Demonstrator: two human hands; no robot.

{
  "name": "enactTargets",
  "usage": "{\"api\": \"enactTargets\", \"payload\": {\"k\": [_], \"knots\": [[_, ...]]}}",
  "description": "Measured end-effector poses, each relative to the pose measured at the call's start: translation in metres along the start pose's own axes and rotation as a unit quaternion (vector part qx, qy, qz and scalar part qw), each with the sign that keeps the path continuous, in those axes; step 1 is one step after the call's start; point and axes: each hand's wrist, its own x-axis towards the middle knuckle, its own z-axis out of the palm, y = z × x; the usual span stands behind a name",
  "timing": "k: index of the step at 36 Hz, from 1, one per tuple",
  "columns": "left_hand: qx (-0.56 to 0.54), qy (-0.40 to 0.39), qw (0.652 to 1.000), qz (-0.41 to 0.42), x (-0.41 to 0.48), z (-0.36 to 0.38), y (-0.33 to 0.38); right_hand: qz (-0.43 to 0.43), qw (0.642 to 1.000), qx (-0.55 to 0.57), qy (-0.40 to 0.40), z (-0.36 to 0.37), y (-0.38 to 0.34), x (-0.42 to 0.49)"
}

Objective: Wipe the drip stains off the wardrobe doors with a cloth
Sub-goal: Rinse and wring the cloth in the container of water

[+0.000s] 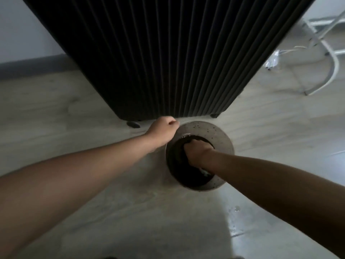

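A tall dark wardrobe point(168, 53) with ribbed, fluted doors stands on short feet in front of me. On the floor at its base sits a pale speckled bowl point(222, 135) with a dark inside. My right hand point(198, 152) is down inside the bowl, fingers curled round a dark cloth point(182, 146) that is mostly hidden; a small pale bit shows under my wrist. My left hand point(163, 130) is curled into a loose fist at the bowl's left rim, close to the wardrobe's bottom edge; whether it touches the rim is unclear.
Pale wood-look floor point(130, 202) stretches all around, with a few water drops point(236, 209) on it at the lower right. A white metal frame point(332, 68) and a white cable lie at the right. A grey skirting board runs along the wall at the left.
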Motion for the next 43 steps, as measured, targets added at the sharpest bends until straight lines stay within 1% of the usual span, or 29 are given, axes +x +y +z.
{"api": "enactTargets", "payload": {"k": [2, 5, 7, 9, 11, 13, 16, 19, 20, 23, 26, 29, 30, 33, 34, 37, 39, 40, 41, 42, 43], "knots": [[0.003, -0.017, 1.0, 0.011, 0.009, 0.001, -0.001, -0.006, 1.0, -0.004, 0.026, 0.0, -0.003, 0.009], [-0.01, -0.077, 0.997, 0.004, 0.012, -0.006, 0.0, -0.017, 1.0, -0.006, 0.018, 0.004, -0.005, 0.009], [0.006, -0.114, 0.993, 0.001, 0.007, -0.015, 0.003, -0.009, 0.999, 0.002, 0.043, -0.001, -0.004, 0.003], [0.038, -0.129, 0.991, 0.009, 0.0, -0.024, 0.005, 0.01, 0.996, 0.009, 0.084, -0.005, -0.004, -0.005], [0.04, -0.135, 0.99, 0.012, -0.005, -0.03, 0.006, 0.027, 0.996, 0.026, 0.077, -0.005, -0.002, -0.008], [0.027, -0.138, 0.99, 0.005, -0.01, -0.032, 0.009, 0.037, 0.996, 0.041, 0.066, -0.002, 0.001, -0.009], [0.023, -0.134, 0.991, 0.004, -0.013, -0.031, 0.012, 0.037, 0.995, 0.031, 0.09, 0.001, 0.006, -0.008], [0.041, -0.114, 0.993, 0.008, -0.014, -0.028, 0.015, 0.041, 0.997, 0.025, 0.052, 0.004, 0.01, -0.007], [0.046, -0.107, 0.993, 0.007, -0.015, -0.027, 0.015, 0.038, 0.997, 0.027, 0.054, 0.003, 0.01, -0.009], [0.055, -0.092, 0.994, 0.002, -0.018, -0.024, 0.02, 0.034, 0.996, 0.031, 0.082, -0.002, 0.006, -0.013], [0.06, -0.082, 0.995, -0.005, -0.02, -0.023, 0.021, 0.033, 0.996, 0.05, 0.063, -0.004, 0.002, -0.014], [0.062, -0.079, 0.995, 0.001, -0.02, -0.021, 0.018, 0.026, 0.993, 0.059, 0.101, -0.003, 0.0, -0.012], [0.065, -0.076, 0.995, 0.002, -0.021, -0.021, 0.018, 0.028, 0.992, 0.072, 0.1, -0.002, 0.0, -0.012], [0.096, -0.078, 0.992, 0.018, -0.022, -0.022, 0.019, 0.025, 0.99, 0.128, 0.063, -0.002, 0.005, -0.009], [0.12, -0.078, 0.989, 0.031, -0.023, -0.024, 0.02, 0.015, 0.986, 0.144, 0.079, -0.003, 0.009, -0.011], [0.207, -0.038, 0.971, 0.113, -0.026, -0.028, 0.015, -0.015, 0.965, 0.214, 0.148, -0.006, 0.027, -0.036], [0.246, -0.01, 0.951, 0.188, -0.033, -0.032, 0.015, -0.032, 0.939, 0.293, 0.179, -0.007, 0.04, -0.063], [0.271, -0.006, 0.934, 0.232, -0.039, -0.033, 0.018, -0.04, 0.916, 0.352, 0.19, -0.008, 0.046, -0.078], [0.294, -0.012, 0.914, 0.279, -0.044, -0.034, 0.02, -0.049, 0.883, 0.424, 0.195, -0.01, 0.051, -0.091], [0.311, -0.027, 0.895, 0.318, -0.049, -0.034, 0.022, -0.059, 0.844, 0.499, 0.189, -0.013, 0.056, -0.103], [0.313, -0.049, 0.883, 0.346, -0.053, -0.033, 0.025, -0.073, 0.803, 0.565, 0.173, -0.016, 0.06, -0.114]]}}
